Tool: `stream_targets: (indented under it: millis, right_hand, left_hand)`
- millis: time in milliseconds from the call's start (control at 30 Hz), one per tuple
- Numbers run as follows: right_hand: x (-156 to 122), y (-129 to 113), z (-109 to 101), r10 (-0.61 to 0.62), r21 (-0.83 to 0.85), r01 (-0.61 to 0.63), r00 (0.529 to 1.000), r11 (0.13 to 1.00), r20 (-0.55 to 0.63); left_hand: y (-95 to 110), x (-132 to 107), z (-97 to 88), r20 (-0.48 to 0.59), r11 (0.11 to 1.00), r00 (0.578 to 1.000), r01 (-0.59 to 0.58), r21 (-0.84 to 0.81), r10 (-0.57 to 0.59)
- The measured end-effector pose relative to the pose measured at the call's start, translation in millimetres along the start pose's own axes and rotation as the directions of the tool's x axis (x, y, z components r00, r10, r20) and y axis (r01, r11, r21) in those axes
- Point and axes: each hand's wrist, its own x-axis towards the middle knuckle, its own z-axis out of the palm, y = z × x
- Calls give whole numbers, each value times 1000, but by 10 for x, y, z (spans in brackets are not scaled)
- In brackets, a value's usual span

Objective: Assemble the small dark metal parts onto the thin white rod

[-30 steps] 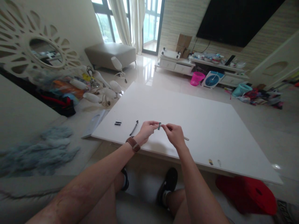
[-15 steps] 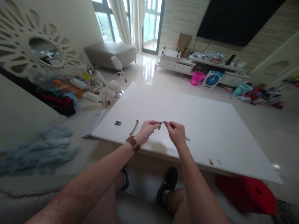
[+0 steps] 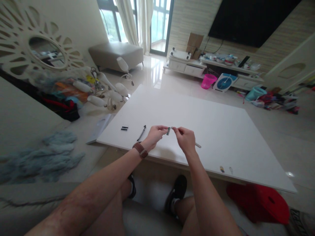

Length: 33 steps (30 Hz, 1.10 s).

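Observation:
Over the near edge of a large white table [image 3: 216,131], my left hand [image 3: 154,135] pinches a small dark green part [image 3: 168,131] between thumb and fingers. A brown watch strap sits on that wrist. My right hand [image 3: 185,139] is closed in a pinch just right of the part, its fingertips almost touching it. A thin pale stick [image 3: 198,145] pokes out behind the right hand; I cannot tell whether the hand holds it.
On the table lie two small black pieces [image 3: 124,128], a dark thin tool [image 3: 141,133] and two tiny parts [image 3: 225,169] near the front right edge. A white chandelier [image 3: 105,93] and clutter lie left. A red stool [image 3: 261,203] stands below right.
The right hand's fingertips drew slightly away from the green part, then held close to it. Both hands stay nearly in place.

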Motion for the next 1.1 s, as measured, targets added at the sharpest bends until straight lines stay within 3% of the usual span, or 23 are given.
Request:
stream_targets:
  millis: [133, 300, 400, 533, 667, 833, 1000, 1100]
  right_hand:
    - [4, -18, 1, -16, 22, 14, 996, 1000, 90]
    - [-6, -14, 12, -1, -38, 2, 1000, 999, 30]
    - [-5, -2, -1, -25, 39, 22, 997, 999, 74]
    - [-1, -5, -9, 11, 50, -11, 1000, 999, -6]
    - [-1, -28, 2, -40, 72, 33, 994, 997, 101]
    - [14, -27, -28, 31, 14, -31, 999, 999, -36]
    - [-3, -43, 10, -47, 73, 40, 994, 997, 102]
    - [19, -36, -20, -8, 85, 8, 1000, 996, 2]
  left_hand:
    - [-4, 7, 4, -8, 1000, 1000, 3, 0, -3]
    - [-5, 16, 0, -5, 1000, 1000, -4, 1, 4]
    - [9, 21, -17, -42, 1000, 999, 4, 15, -3]
    - [17, 17, -14, -41, 1000, 999, 6, 22, -6]
    - [0, 5, 13, -28, 1000, 1000, 11, 17, -11]
    - [-4, 9, 7, 0, 1000, 1000, -3, 12, 3]
    - [2, 7, 10, -33, 999, 999, 19, 33, -17]
    - [7, 2, 11, -16, 1000, 1000, -1, 25, 2]
